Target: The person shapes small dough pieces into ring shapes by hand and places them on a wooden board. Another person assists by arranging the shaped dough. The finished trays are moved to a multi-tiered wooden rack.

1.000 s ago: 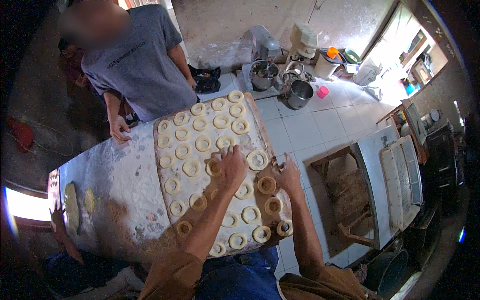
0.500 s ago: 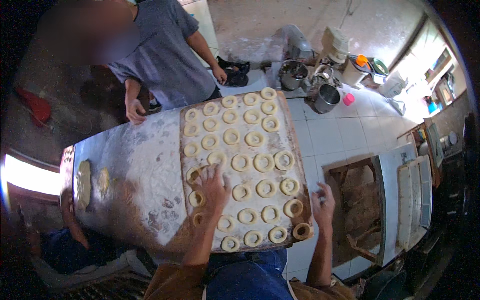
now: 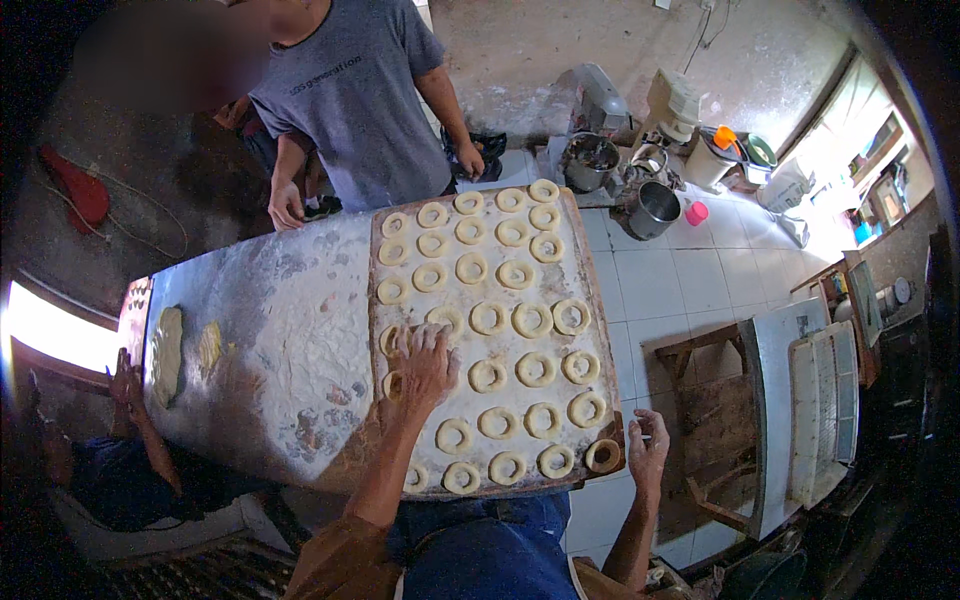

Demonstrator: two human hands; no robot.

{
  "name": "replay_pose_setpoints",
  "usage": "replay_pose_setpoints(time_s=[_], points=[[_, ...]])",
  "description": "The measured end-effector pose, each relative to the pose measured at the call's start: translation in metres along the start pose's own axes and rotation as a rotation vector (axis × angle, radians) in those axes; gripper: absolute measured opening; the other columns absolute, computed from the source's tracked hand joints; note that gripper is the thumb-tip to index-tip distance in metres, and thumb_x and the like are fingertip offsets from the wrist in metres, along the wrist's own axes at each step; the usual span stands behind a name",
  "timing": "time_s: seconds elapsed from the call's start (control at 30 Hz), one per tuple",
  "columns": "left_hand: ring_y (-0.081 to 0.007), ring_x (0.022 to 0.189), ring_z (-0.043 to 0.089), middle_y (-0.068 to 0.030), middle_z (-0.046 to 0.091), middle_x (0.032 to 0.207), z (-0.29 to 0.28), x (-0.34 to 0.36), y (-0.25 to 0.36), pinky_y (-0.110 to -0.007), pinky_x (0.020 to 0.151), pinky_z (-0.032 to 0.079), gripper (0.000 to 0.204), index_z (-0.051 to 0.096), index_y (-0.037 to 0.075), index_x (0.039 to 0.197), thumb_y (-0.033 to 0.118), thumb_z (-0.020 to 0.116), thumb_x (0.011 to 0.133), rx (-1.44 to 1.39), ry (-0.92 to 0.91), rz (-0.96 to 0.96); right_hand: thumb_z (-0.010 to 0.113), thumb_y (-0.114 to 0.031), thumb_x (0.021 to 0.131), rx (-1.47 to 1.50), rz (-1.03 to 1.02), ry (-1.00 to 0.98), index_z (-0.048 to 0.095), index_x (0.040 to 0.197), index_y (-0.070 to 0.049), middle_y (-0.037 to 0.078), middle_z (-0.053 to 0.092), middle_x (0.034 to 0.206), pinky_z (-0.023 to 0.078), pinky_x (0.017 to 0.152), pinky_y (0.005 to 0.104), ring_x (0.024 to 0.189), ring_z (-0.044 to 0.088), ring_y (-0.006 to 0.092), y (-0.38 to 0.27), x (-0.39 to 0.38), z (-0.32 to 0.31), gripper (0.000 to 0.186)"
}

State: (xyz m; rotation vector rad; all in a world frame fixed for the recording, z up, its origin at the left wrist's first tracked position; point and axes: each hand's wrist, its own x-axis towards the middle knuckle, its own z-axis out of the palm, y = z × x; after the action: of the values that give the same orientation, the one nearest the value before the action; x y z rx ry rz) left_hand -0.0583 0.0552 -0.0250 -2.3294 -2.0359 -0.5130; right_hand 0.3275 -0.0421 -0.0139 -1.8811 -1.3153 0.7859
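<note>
Rows of pale dough rings (image 3: 487,376) lie on a floured wooden board (image 3: 467,345). My left hand (image 3: 428,362) is over the board's left side, palm down, its fingers bent and a little apart by the rings there. It hides part of those rings, and I cannot tell whether the fingertips press on one. Just off the board's right edge, my right hand (image 3: 648,445) hangs with loosely curled fingers apart and nothing in it. Near it, at the board's corner, sits a darker brown ring (image 3: 603,456).
Left of the board, the metal table (image 3: 225,300) bears spread flour (image 3: 310,350), a long dough piece (image 3: 168,355) and a smaller lump (image 3: 210,345). One person (image 3: 350,110) stands across the table; another person's hands (image 3: 125,385) are at its left end. Mixers and metal pots (image 3: 653,205) stand behind.
My right hand has come down closer to me beside the board. My left hand stays over nearly the same rings. The person across stands more upright; the view has shifted slightly.
</note>
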Motion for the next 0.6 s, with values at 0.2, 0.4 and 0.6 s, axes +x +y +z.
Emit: replay_pose_setpoints(time_s=[0.2, 0.4, 0.6], points=[[-0.0359, 0.121, 0.045, -0.0158, 0.052, 0.126, -0.038, -0.027, 0.021, -0.055, 0.108, 0.026, 0.044, 0.053, 0.007, 0.122, 0.021, 0.061, 0.081, -0.099, 0.088, -0.083, 0.060, -0.013, 0.090, -0.042, -0.015, -0.147, 0.065, 0.098, -0.001, 0.015, 0.068, 0.080, 0.050, 0.067, 0.0395, 0.071, 0.065, 0.0284, -0.006, -0.007, -0.004, 0.016], [-0.0367, 0.119, 0.045, -0.0160, 0.055, 0.119, -0.058, -0.118, 0.018, -0.052, 0.105, 0.030, 0.030, 0.057, 0.005, 0.113, 0.018, 0.057, 0.086, -0.028, 0.078, -0.248, 0.061, -0.015, 0.089, -0.299, -0.208, -0.107, 0.066, 0.094, 0.000, 0.019, 0.066, 0.082, 0.050, 0.068, 0.0424, 0.073, 0.063, 0.0367, -0.006, 0.028, 0.006, 0.016], [-0.0368, 0.118, 0.044, -0.0171, 0.055, 0.117, -0.073, -0.149, 0.006, -0.050, 0.104, 0.031, 0.023, 0.059, 0.002, 0.106, 0.019, 0.051, 0.092, -0.102, 0.112, -0.319, 0.059, -0.011, 0.083, -0.327, -0.890, -0.123, 0.058, 0.114, -0.004, 0.018, 0.060, 0.112, 0.039, 0.097, 0.0480, 0.109, 0.052, 0.0373, -0.088, 0.177, 0.116, 0.032]])
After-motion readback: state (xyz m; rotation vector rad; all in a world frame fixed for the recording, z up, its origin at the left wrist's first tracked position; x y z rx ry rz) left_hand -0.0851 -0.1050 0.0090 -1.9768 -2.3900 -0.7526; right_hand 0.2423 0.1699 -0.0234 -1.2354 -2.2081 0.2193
